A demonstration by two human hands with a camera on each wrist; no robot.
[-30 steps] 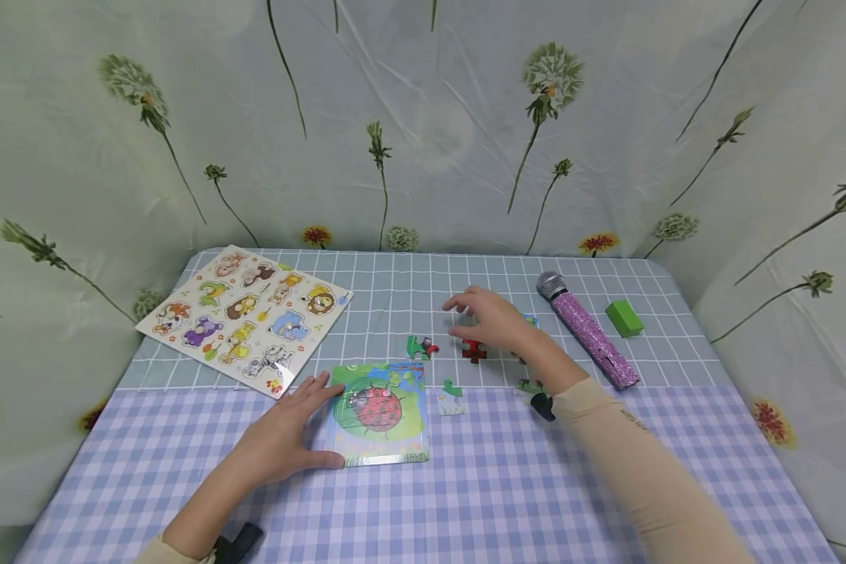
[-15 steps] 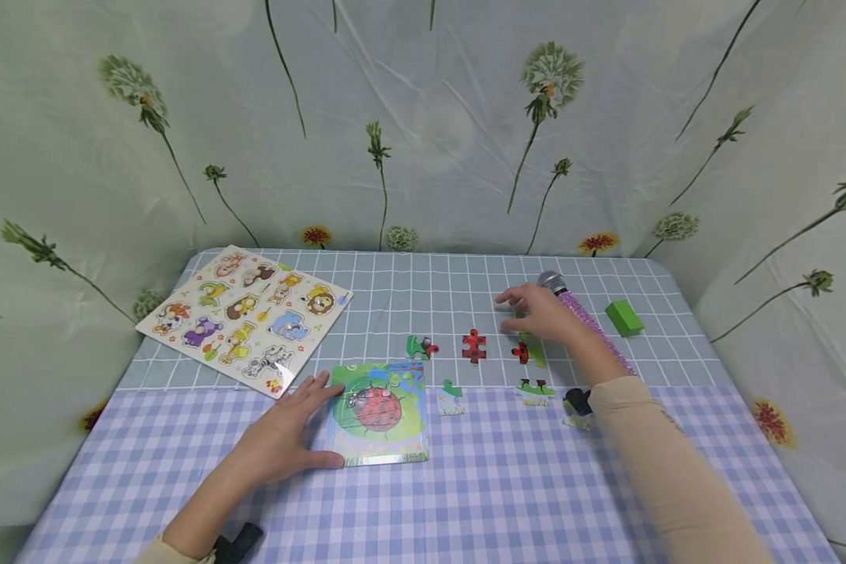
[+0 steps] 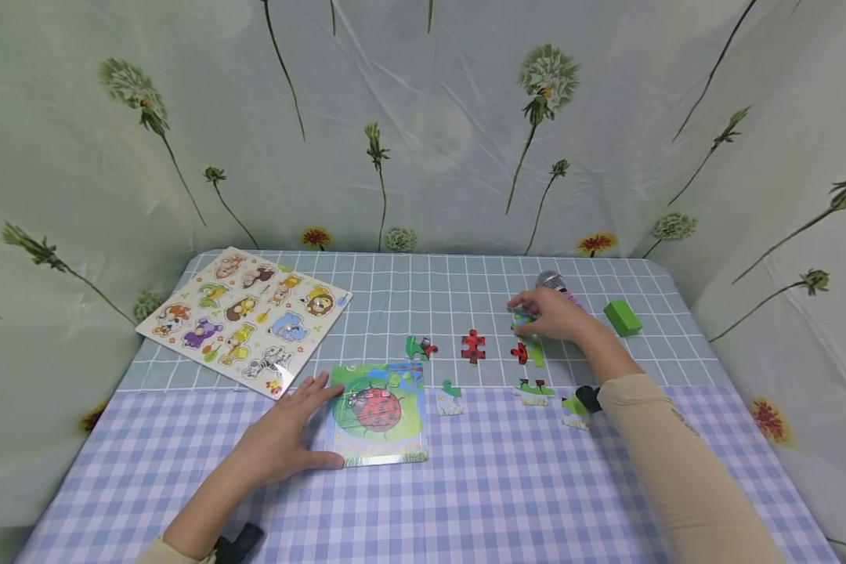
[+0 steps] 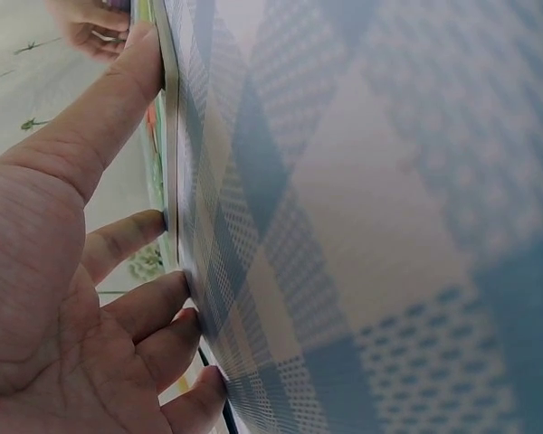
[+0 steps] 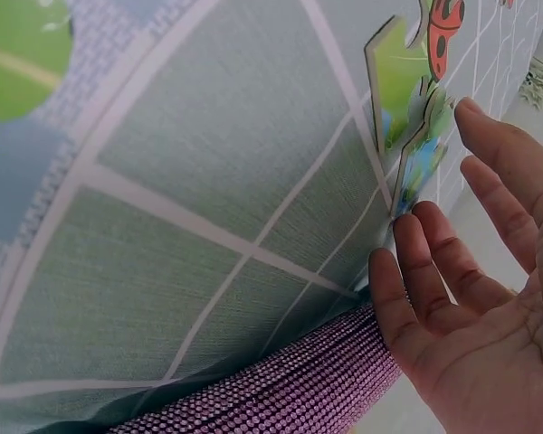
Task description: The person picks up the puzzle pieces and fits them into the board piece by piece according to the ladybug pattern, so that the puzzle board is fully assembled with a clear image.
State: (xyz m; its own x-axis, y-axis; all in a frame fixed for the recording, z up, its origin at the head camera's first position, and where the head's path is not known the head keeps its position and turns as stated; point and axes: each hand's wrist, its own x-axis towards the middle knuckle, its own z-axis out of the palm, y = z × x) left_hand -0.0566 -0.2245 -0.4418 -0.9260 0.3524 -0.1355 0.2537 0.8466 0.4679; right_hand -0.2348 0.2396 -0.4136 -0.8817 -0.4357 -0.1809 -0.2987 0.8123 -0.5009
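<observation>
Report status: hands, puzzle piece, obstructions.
Left hand touching ladybug board's edge. Right hand at blue-green piece, grip unclear. Microphone close beside right hand.

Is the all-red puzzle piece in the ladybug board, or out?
Out. The head view shows the red piece loose on the grey grid cloth, apart from the ladybug board.

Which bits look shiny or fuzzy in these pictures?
Head view: white shine along the near edge of the flat, square ladybug picture board; left wrist view: dimmer, with the blue-and-white checked cloth going soft at upper right; right wrist view: the rounded bright green shape at top left is fuzzy, but the purple glittery microphone handle shows clear dots.
</observation>
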